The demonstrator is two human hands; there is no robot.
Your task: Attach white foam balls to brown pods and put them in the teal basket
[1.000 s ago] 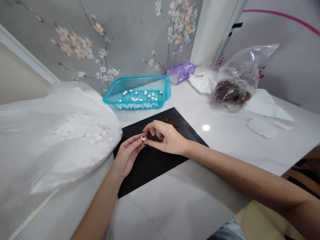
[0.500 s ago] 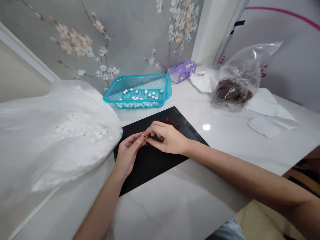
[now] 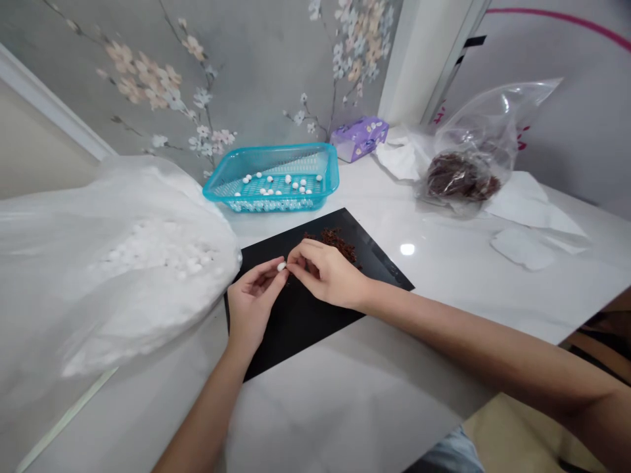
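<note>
Over a black mat (image 3: 290, 335), my left hand (image 3: 251, 302) pinches a small white ball (image 3: 281, 266) between thumb and fingertips. My right hand (image 3: 332, 272) is closed in a pinch at the ball's right side, its fingertips touching or nearly touching it. Whatever lies between those right fingertips is too small to make out. Just beyond the right hand, a heap of reddish-brown bits (image 3: 340, 243) rests on the mat, partly covered by that hand.
A blue plastic basket (image 3: 271, 203) holding several white balls stands behind the mat. At left lies a large white plastic bag (image 3: 123, 315) of similar balls. Back right are a purple tissue pack (image 3: 362, 138), a clear bag (image 3: 497, 125) with brown material, and white paper (image 3: 522, 249).
The white ball now shows more fully between the left fingertips. My left fingers have spread slightly, and the right hand's pinch has stayed nearly in place beside the ball.
</note>
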